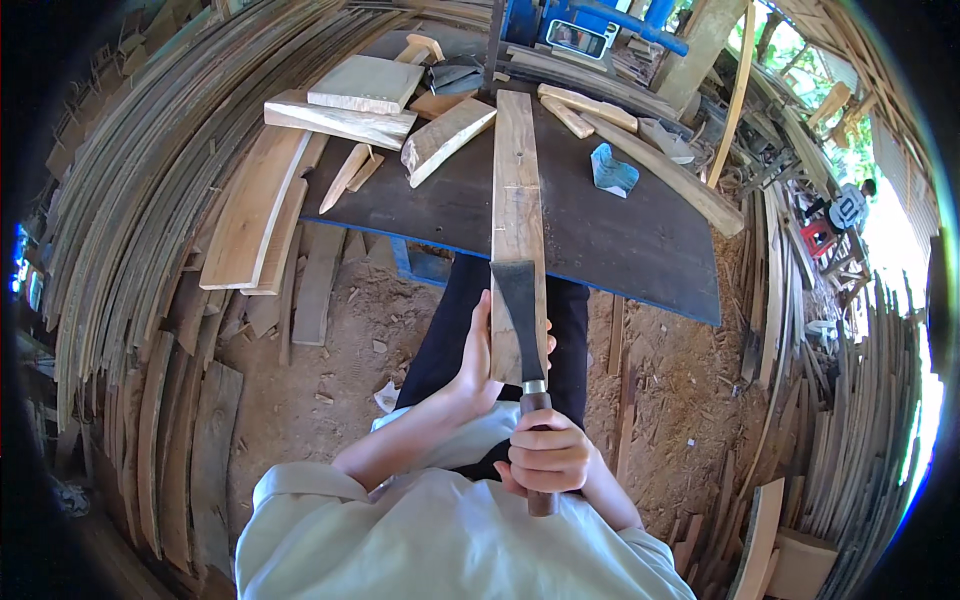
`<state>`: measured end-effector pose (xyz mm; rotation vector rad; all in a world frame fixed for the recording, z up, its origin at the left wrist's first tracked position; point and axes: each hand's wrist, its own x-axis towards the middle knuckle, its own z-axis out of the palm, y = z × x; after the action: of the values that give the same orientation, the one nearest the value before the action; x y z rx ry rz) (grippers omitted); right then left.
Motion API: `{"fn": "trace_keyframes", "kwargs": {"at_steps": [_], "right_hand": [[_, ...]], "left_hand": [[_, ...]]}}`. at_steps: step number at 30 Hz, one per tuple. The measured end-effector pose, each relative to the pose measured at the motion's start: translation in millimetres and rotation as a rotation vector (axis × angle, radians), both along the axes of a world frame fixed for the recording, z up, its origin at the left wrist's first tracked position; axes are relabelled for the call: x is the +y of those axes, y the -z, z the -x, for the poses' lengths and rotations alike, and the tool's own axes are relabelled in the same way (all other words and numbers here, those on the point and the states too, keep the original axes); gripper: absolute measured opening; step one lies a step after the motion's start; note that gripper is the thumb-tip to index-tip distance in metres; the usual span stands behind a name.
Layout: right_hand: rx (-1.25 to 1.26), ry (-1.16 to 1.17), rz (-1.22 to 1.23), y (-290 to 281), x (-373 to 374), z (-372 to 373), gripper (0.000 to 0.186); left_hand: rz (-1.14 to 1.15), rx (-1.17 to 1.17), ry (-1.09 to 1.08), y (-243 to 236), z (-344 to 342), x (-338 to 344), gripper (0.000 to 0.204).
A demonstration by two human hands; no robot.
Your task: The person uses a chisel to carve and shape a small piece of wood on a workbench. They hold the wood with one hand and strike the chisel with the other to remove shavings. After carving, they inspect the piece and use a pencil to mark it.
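A long wooden board (517, 215) reaches from my lap to the far side of a dark table (630, 245). Around the board's near end my left hand (483, 350) is wrapped, thumb along its left side and fingertips showing at its right. My right hand (552, 455) is closed round the brown wooden handle of a knife (518, 300). The knife's broad dark blade points away from me and lies over the near part of the board. Whether the blade touches the wood, I cannot tell.
Thick wood pieces (365, 85) lie at the table's far left. A crumpled blue sandpaper sheet (613, 171) and a long wooden strip (670, 180) are on the right. Stacked planks (180, 150) line the left side. A phone (578, 38) stands at the back; a person (848, 207) is far right.
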<state>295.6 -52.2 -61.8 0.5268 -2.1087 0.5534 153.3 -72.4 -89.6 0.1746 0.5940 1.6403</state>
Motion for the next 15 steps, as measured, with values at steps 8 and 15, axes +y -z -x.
{"fn": "trace_keyframes", "kwargs": {"at_steps": [8,15], "right_hand": [[-0.005,-0.02,-0.143,3.2,2.3,-1.9,0.019],[-0.013,-0.012,-0.093,-1.7,2.3,3.8,0.018]], "left_hand": [[-0.059,-0.018,0.016,3.9,0.8,-1.2,0.07],[-0.037,-0.02,0.038,7.7,3.0,0.6,0.079]]}}
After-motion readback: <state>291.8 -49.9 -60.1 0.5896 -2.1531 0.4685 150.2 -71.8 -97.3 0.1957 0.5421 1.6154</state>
